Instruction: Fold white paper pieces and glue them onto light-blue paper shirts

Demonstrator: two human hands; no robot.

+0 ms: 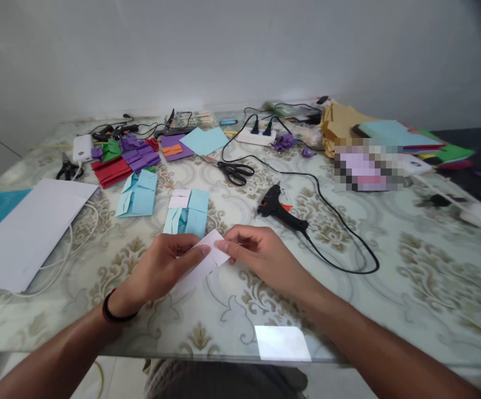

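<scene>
Between both hands, low over the table, is a small white piece of paper (pixel 202 269) with a crease or slit near its lower right edge. My left hand (pixel 161 263) pinches its left side, thumb on top. My right hand (pixel 257 252) grips the right corner between thumb and fingers. Just beyond lies a folded light-blue paper piece (pixel 196 202) with one white section, partly behind my left hand. A second folded light-blue piece (pixel 143 194) rests to its left. Near the front edge sits another white paper rectangle (pixel 282 342).
A black glue gun (pixel 284 209) with a looping cord lies right of my hands. Black-handled scissors (pixel 236 172) are farther back. White sheets (pixel 36 230) lie at left, folded coloured papers (pixel 111 169) behind. A power strip (pixel 257 136) stands near the wall.
</scene>
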